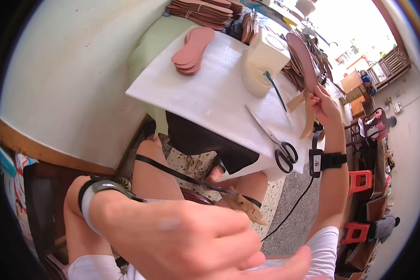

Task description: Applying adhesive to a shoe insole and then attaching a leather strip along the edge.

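My right hand (323, 105) grips a pinkish-brown shoe insole (301, 58) by its lower end. The insole stands raised above the right edge of the white table (205, 88). A tan strip (308, 116) hangs just beside this hand. Large and close in the foreground is my left hand (186, 233), its back showing. Its fingers are bent, the thumb stands apart to the right, and nothing shows in it; the palm side is hidden. Scissors (271, 135) with black handles lie spread on the table, nearer than the cream-coloured machine-like block (261, 65) with a green-tipped tool.
A small stack of pink insoles (191, 51) lies on the table, with bundled insoles (200, 13) behind. A black cloth (205, 140) hangs under the front edge. A tan scrap (247, 205) rests on my lap. Red stools (359, 182) stand at the right. A black cable (294, 205) runs from my right wrist.
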A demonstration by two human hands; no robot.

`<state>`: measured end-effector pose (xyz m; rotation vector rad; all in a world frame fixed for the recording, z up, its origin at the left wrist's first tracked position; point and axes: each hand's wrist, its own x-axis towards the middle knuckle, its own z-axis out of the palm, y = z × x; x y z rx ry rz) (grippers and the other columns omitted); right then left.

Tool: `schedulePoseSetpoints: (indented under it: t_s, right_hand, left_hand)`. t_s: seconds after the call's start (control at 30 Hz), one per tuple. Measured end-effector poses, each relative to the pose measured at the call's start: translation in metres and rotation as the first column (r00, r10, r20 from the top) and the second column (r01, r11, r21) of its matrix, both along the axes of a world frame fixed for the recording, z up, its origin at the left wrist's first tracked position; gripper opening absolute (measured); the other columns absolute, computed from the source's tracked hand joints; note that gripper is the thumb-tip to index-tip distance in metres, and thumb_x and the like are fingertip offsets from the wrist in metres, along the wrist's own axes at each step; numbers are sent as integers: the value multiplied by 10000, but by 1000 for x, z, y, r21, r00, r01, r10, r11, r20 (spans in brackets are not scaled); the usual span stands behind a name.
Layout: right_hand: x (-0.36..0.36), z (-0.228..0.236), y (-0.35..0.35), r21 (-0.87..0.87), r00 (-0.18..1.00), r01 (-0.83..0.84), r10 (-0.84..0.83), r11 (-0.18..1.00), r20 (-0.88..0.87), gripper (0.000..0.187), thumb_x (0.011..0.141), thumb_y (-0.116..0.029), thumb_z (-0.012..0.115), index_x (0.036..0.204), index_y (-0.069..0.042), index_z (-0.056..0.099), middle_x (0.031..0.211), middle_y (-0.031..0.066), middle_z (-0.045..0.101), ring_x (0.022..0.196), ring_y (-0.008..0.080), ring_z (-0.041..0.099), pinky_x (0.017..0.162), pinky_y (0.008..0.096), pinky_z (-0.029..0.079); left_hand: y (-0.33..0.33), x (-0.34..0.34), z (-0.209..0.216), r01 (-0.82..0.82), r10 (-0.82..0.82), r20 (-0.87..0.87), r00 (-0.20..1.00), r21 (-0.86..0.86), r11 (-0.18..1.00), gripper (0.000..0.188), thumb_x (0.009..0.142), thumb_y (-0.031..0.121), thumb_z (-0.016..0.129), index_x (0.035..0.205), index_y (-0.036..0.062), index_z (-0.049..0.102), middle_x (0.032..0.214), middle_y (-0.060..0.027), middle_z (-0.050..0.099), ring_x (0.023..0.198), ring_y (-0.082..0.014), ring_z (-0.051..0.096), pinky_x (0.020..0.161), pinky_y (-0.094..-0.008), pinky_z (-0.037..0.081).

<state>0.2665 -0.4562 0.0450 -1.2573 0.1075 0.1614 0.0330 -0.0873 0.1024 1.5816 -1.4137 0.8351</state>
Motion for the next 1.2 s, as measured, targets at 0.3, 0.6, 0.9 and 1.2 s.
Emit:
schedulePoseSetpoints:
  t_s: [0.3, 0.6, 0.9, 1.2]
  right_hand:
    - [28, -5, 0, 78, 991, 126, -129, 989, 32, 105, 969, -89, 504, 1065, -48, 501, 754, 51, 505, 595, 91, 494, 528, 209, 475]
    - [80, -21, -27, 282, 998, -8, -9, 959, 60, 144, 976, -71, 477, 1110, -23, 496, 881, 76, 549, 712, 124, 556, 611, 226, 506]
    - [52, 6, -10, 33, 989, -22, 17, 999, 144, 842, 934, -109, 576, 1498, -115, -50, 1213, 140, 524, 1087, 274, 577, 889, 408, 529]
    - [-99, 97, -4, -184, 892, 136, -39, 973, 451, 758, 949, -162, 548, 1509, -165, 37, 1071, 220, 637, 874, 262, 680, 744, 361, 568]
  left_hand:
    - [45, 99, -38, -449, 571, -369, 734, 367, 815, 330, 719, 105, 756, 1033, 47, 673, 1039, -140, 656, 850, -302, 652, 726, -332, 532]
    - [74, 179, -89, -662, 794, -303, 527, 440, 607, 391, 736, 163, 759, 1067, -15, 651, 1242, -222, 554, 1093, -352, 576, 911, -396, 473]
    - [69, 203, -104, -655, 775, -374, 509, 417, 631, 383, 717, 165, 771, 1002, -63, 657, 1115, -250, 615, 965, -368, 624, 844, -382, 505]
    - [65, 202, -89, -652, 742, -602, 293, 442, 616, 470, 641, 237, 826, 973, -54, 664, 911, -213, 666, 760, -283, 671, 681, -345, 526]
